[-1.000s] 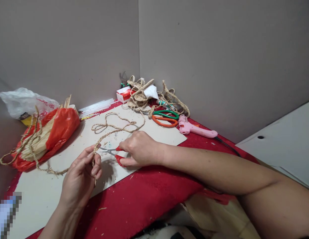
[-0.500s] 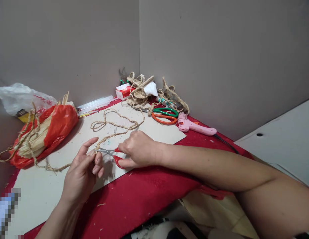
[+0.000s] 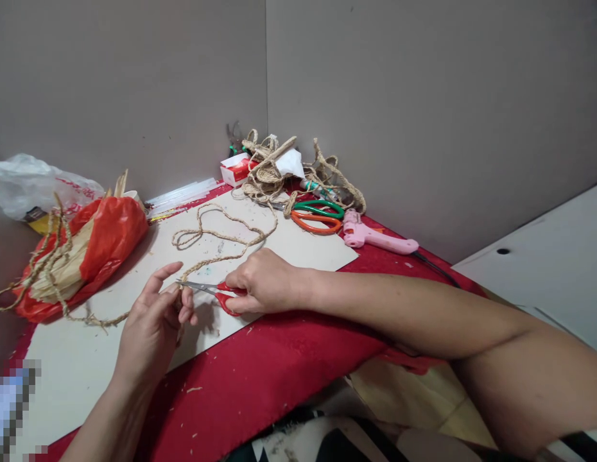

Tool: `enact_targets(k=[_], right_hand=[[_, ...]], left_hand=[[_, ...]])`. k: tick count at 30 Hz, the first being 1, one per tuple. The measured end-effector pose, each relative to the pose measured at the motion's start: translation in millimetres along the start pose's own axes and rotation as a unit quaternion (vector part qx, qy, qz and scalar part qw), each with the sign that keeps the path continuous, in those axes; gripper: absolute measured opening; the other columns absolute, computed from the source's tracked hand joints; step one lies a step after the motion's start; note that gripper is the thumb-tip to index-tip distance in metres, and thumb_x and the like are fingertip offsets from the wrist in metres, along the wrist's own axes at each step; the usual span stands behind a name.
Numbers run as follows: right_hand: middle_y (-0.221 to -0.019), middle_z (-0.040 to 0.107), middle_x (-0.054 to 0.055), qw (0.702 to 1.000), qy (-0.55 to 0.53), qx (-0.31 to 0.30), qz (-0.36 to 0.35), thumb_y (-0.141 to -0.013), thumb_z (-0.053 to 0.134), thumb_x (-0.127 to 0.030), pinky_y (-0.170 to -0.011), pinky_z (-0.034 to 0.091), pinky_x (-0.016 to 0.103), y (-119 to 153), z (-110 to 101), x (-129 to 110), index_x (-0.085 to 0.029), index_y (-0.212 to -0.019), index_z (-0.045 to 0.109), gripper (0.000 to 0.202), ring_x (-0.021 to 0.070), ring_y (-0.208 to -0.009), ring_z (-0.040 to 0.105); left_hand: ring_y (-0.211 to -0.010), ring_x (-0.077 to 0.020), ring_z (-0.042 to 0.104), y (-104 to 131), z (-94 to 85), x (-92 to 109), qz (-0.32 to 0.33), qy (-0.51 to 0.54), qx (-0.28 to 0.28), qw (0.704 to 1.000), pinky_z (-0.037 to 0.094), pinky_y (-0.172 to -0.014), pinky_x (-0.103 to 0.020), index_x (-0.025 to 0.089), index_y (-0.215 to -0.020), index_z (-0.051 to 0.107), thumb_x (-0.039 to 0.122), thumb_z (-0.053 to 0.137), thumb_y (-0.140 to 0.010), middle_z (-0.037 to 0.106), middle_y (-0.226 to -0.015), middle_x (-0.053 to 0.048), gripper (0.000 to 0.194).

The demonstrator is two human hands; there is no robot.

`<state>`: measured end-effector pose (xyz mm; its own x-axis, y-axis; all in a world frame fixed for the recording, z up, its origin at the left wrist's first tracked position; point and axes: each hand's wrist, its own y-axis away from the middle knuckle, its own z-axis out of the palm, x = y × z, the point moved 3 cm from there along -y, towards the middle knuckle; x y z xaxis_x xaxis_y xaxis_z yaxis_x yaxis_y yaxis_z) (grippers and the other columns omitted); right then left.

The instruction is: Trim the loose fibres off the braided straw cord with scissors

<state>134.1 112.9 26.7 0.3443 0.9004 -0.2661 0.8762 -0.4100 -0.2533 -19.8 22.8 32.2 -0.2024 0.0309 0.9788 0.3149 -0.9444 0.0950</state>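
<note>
Between thumb and fingers, my left hand (image 3: 154, 314) pinches a braided straw rope (image 3: 216, 260), its index finger stretched out above. The rope runs from there across the white board in a loose loop, and another length trails left from behind the hand. My right hand (image 3: 262, 282) is closed around the red handles of small scissors (image 3: 224, 296). The scissor blades point left and meet the rope right at my left fingertips. Whether the blades are fully closed on it is hard to make out.
A red plastic bag (image 3: 113, 234) of straw lies left, beside a clear bag (image 3: 43, 186). At the back are a rope heap (image 3: 267, 176), a red-and-white box (image 3: 235, 170), scissors with green and orange handles (image 3: 318, 218), and a pink glue gun (image 3: 375, 237). A white board (image 3: 101, 366) covers the red cloth (image 3: 260, 359).
The view has shifted slightly. My left hand still pinches the rope, and the scissors in my right hand stay at it, with their handles a little closer together.
</note>
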Motion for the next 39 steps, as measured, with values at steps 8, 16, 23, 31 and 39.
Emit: enact_targets(k=[8, 16, 23, 31, 39], right_hand=[[-0.057, 0.064, 0.002, 0.999, 0.026, 0.018, 0.016, -0.076, 0.053, -0.047, -0.05, 0.018, 0.025, -1, -2, 6, -0.018, -0.066, 0.068, 0.035, 0.0095, -0.047, 0.042], [-0.058, 0.065, 0.003, 0.999, 0.029, -0.011, 0.018, -0.077, 0.052, -0.044, -0.05, 0.019, 0.025, -3, 1, 5, -0.018, -0.067, 0.068, 0.033, 0.0096, -0.048, 0.04], [-0.06, 0.066, 0.001, 1.0, 0.001, 0.03, 0.009, -0.079, 0.052, -0.039, -0.051, 0.018, 0.025, -3, -1, 9, -0.018, -0.067, 0.068, 0.029, 0.009, -0.049, 0.043], [-0.064, 0.069, 0.004, 0.996, 0.05, 0.074, 0.02, -0.077, 0.049, -0.051, -0.053, 0.017, 0.026, -2, -4, 12, -0.017, -0.073, 0.068, 0.04, 0.0147, -0.058, 0.057], [-0.072, 0.072, 0.009, 0.995, 0.096, 0.023, 0.013, -0.08, 0.046, -0.053, -0.054, 0.023, 0.027, -1, -5, 5, -0.015, -0.082, 0.069, 0.045, 0.0188, -0.063, 0.062]], left_hand=[[-0.047, -0.0068, 0.049, -4, -8.0, -11, -0.021, -0.025, 0.051, 0.998, 0.042, -0.046, -0.018, 0.019, -0.082, 0.063, 0.027, 0.075, -0.071, 0.063, -0.066, 0.002, 0.018], [-0.043, -0.006, 0.044, -4, -6.8, -18, -0.023, -0.019, 0.064, 0.998, 0.043, -0.045, -0.019, 0.02, -0.077, 0.065, 0.028, 0.076, -0.069, 0.062, -0.062, 0.003, 0.016], [-0.046, -0.0053, 0.045, -4, -8.5, -11, -0.015, -0.011, 0.077, 0.997, 0.041, -0.045, -0.016, 0.019, -0.083, 0.069, 0.028, 0.075, -0.071, 0.06, -0.064, 0.003, 0.016], [-0.047, -0.0056, 0.045, 0, -6.7, -1, -0.009, 0.005, 0.095, 0.995, 0.042, -0.045, -0.017, 0.019, -0.086, 0.071, 0.027, 0.078, -0.067, 0.058, -0.063, 0.003, 0.021], [-0.048, -0.0066, 0.05, -1, -6.9, -11, 0.004, -0.031, 0.103, 0.994, 0.042, -0.046, -0.017, 0.018, -0.087, 0.072, 0.03, 0.079, -0.066, 0.061, -0.065, 0.001, 0.025]])
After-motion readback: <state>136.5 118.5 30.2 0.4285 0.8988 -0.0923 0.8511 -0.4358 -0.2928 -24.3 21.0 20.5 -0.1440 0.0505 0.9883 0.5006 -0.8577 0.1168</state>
